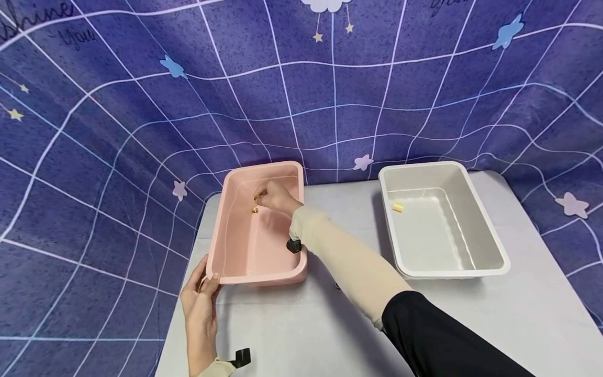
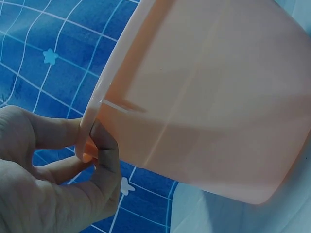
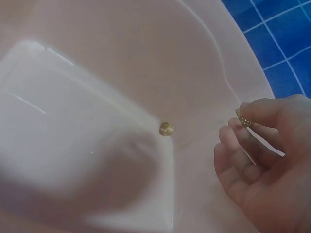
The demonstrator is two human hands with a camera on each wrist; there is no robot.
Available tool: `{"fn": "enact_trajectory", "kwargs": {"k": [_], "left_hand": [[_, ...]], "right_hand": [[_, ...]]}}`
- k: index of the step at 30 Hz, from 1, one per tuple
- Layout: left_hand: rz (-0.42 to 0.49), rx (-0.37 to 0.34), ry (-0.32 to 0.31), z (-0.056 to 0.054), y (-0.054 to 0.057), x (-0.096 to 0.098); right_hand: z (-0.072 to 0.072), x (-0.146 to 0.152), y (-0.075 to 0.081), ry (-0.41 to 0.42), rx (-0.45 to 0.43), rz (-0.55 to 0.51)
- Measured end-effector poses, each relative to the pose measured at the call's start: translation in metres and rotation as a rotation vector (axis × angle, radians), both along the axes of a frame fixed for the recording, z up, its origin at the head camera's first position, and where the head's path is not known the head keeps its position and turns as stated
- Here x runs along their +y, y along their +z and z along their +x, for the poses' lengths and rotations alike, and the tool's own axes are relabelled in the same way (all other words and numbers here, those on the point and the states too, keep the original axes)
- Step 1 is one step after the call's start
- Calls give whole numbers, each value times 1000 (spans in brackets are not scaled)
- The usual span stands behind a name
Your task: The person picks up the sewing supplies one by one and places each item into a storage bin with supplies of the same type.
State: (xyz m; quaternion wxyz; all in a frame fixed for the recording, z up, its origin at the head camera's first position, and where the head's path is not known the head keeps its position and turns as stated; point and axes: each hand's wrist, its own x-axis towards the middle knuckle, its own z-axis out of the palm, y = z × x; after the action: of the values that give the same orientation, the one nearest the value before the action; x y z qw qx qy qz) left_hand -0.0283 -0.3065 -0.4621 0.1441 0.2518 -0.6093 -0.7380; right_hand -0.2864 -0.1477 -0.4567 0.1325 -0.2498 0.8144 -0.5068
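My right hand (image 1: 277,198) is inside the pink basin (image 1: 256,277), over its far part. Between thumb and fingertip it pinches a small gold dimpled piece (image 3: 244,118), clear of the basin floor. A second small gold piece (image 3: 166,129) lies at the edge of the basin floor, a little apart from the fingers; in the head view this gold piece (image 1: 255,210) shows just below the hand. My left hand (image 1: 201,298) grips the rim at the near left corner of the basin, thumb on one side and fingers curled under the other.
To the right stands a white-grey basin (image 1: 452,273) with a small pale yellow piece (image 1: 398,207) near its left wall. Both basins sit on a white-covered table (image 1: 344,220). A blue grid-patterned curtain (image 1: 311,89) hangs behind and along the sides.
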Motion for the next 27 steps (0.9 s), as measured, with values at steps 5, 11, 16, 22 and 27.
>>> {"fn": "enact_trajectory", "kwargs": {"k": [5, 11, 16, 22, 27], "left_hand": [[-5, -5, -4, 0, -1, 0], [-6, 3, -8, 1, 0, -1], [0, 0, -2, 1, 1, -1], [-3, -10, -6, 0, 1, -1], [-2, -1, 0, -1, 0, -1]], "right_hand": [[-5, -4, -7, 6, 38, 16], [-13, -7, -6, -10, 55, 124], [-17, -8, -6, -26, 35, 173], [-20, -10, -7, -59, 6, 194], [-24, -11, -10, -86, -19, 186]]}}
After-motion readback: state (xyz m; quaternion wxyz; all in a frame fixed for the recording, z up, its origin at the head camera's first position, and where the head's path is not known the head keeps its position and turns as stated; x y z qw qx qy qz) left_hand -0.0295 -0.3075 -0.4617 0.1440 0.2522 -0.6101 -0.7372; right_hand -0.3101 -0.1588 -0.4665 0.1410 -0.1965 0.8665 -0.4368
